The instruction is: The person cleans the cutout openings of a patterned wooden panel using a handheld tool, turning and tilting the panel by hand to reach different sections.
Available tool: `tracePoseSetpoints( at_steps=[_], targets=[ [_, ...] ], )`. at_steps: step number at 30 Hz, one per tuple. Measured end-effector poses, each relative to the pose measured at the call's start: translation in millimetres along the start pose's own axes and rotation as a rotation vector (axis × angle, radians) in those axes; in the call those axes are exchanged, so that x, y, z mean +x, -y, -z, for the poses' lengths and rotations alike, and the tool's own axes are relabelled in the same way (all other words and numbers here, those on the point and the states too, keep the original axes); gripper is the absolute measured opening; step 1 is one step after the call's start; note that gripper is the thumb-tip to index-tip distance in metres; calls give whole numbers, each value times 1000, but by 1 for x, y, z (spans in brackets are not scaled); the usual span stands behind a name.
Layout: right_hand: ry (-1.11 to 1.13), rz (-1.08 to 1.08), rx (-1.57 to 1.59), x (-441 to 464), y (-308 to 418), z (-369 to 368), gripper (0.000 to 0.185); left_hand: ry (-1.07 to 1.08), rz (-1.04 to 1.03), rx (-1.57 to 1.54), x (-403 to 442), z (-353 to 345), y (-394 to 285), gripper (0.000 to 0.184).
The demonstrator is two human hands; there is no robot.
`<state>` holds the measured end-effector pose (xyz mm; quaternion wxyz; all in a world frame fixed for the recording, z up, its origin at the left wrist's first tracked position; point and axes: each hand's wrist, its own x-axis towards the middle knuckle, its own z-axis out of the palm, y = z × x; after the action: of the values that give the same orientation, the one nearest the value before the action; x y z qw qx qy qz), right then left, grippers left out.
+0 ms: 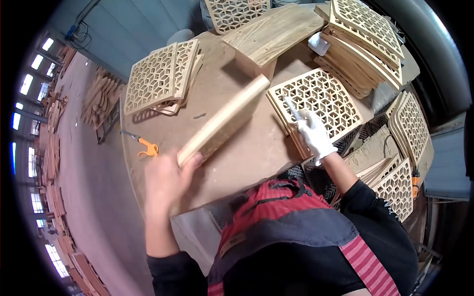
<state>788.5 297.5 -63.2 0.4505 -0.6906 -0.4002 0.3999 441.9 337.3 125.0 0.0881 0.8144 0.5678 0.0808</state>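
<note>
My bare left hand [170, 177], smeared by motion, grips one end of a wooden panel [227, 121]. The panel is tilted up on its edge over the table, and its face is mostly turned away. In a white glove, my right hand [316, 135] is closed around a slim pale tool [291, 107] whose kind I cannot make out. That hand is over the left edge of a lattice-cut wooden panel [338, 101], which lies on top of a small stack. Whether the tool touches the lattice is unclear.
An orange-handled air blow gun [148, 147] lies at the table's left edge. Lattice panels [153, 79] sit behind it. A wooden board on supports [276, 32] stands at the back. Stacked panels [365, 49] rise at the back right, with more lattice panels [412, 123] at right.
</note>
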Motion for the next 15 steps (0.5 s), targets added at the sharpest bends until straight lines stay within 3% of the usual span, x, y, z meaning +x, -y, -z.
tracePoseSetpoints(
  at_steps=[1, 6, 7, 10, 15],
  targets=[
    [40, 68, -90, 5, -20, -9, 31, 21, 57, 108, 15, 5, 4, 48],
    [252, 105, -37, -11, -7, -54, 38, 24, 40, -197, 60, 10, 40, 46],
    [278, 104, -21, -12, -2, -62, 39, 132, 168, -311, 65, 16, 39, 39],
    [289, 176, -47, -7, -2, -79, 38, 214, 266, -424, 75, 20, 43, 33],
    [335, 206, 13, -7, 15, -83, 36, 246, 267, -370, 81, 21, 41, 31]
  ],
)
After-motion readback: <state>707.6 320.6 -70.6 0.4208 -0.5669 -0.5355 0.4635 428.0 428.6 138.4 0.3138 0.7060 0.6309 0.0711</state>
